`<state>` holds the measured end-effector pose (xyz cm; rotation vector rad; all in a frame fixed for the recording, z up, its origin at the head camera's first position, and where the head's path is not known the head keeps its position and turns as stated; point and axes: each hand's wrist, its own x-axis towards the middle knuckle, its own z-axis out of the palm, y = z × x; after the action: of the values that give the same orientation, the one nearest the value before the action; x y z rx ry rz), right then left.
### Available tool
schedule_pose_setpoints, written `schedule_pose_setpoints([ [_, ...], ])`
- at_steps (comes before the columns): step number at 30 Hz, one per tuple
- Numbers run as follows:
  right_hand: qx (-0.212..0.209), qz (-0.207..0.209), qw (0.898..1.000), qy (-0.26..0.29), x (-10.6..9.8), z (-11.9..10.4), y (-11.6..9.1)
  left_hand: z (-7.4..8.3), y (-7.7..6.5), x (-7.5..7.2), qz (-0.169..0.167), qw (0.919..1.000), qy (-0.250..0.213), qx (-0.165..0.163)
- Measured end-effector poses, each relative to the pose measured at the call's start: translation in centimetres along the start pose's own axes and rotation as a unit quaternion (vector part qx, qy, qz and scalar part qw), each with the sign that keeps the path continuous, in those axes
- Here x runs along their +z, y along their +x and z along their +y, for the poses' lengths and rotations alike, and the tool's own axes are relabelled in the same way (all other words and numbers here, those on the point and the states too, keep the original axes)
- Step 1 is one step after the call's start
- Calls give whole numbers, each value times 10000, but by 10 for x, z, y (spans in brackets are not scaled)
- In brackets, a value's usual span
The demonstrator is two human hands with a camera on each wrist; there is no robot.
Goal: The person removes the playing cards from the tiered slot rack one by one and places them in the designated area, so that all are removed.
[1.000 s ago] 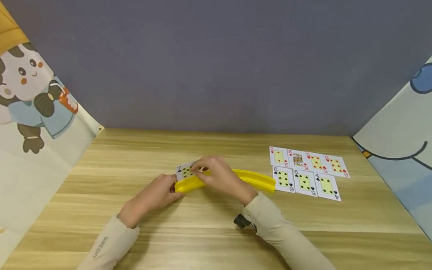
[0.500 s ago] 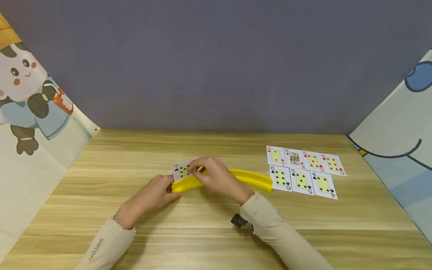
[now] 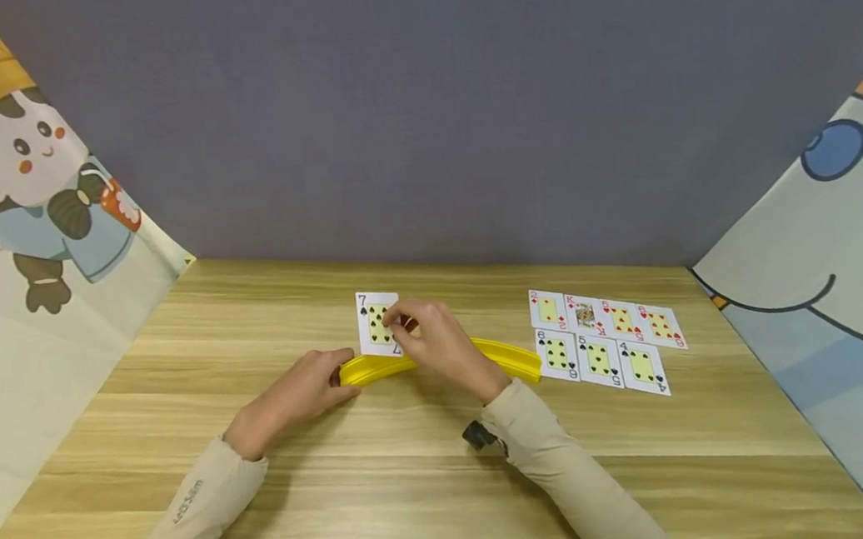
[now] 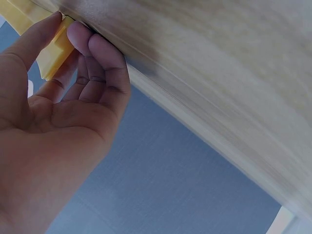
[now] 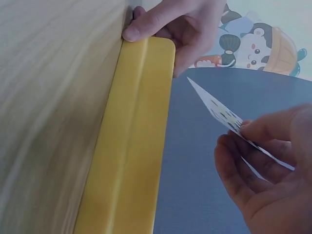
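A curved yellow card holder (image 3: 509,358) lies on the wooden table, its middle hidden behind my right hand. My left hand (image 3: 301,395) grips its left end, thumb in front and fingers behind; the left wrist view shows that yellow end (image 4: 54,51) between thumb and fingers. My right hand (image 3: 440,344) pinches a seven of spades playing card (image 3: 375,328) by its right side, above and behind the holder. In the right wrist view the card (image 5: 222,114) is apart from the holder (image 5: 131,136), held between the thumb and fingers of the right hand (image 5: 273,165).
To the right, several playing cards lie face up in two rows: red ones, such as the two of diamonds (image 3: 548,310), at the back and spades, such as the five (image 3: 599,361), in front. A grey panel (image 3: 421,120) rises behind the table, with printed walls at both sides.
My right hand has lifted the seven of spades up out of the holder, so more of its face shows. The left hand keeps its grip on the holder's end.
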<state>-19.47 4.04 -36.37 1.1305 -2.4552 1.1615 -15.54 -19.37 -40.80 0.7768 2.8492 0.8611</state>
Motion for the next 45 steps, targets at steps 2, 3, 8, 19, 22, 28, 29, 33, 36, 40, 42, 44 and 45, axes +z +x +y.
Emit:
schedule_pose_setpoints([
  [2, -64, 113, 9999, 46, -3, 0, 1, 0, 1, -1, -4, 10000, -6, -7],
  [3, -82, 174, 9998, 90, -4, 0, 1, 0, 1, -1, 2, 10000, 3, -6],
  [8, -146, 480, 9985, 204, -13, 1, 0, 0, 1, -2, 4, 10000, 66, 1],
  [19, -432, 769, 9960, 103, -38, 6, -19, -1, 0, 1, -13, 10000, 22, -34],
  [22, -433, 882, 9951, 110, -46, 7, -24, -1, 0, 1, -17, 10000, 9, -41],
  [28, -362, 1145, 9928, 7, -60, 5, -35, -1, -1, 1, -54, 10000, 1, -43],
  [29, -350, 1181, 9924, 7, -62, 4, -37, -1, -1, 1, -66, 10000, 8, -48],
  [33, -335, 1286, 9911, 6, -70, 4, -44, -1, -1, 0, -61, 10000, 11, -58],
  [36, -327, 1367, 9901, -38, -75, 5, -49, -1, -1, 0, -28, 10000, 22, -33],
  [40, -299, 1444, 9890, -109, -81, 7, -55, 0, -2, -1, -3, 10000, 35, -5],
  [42, -288, 1459, 9887, -158, -84, 7, -59, 1, -2, -1, -14, 10000, 31, -14],
  [44, -274, 1478, 9884, -228, -87, 8, -64, 1, -2, -1, -23, 10000, 28, -40],
  [45, -262, 1481, 9883, -245, -88, 9, -67, 1, -2, 0, -32, 10000, 38, -50],
])
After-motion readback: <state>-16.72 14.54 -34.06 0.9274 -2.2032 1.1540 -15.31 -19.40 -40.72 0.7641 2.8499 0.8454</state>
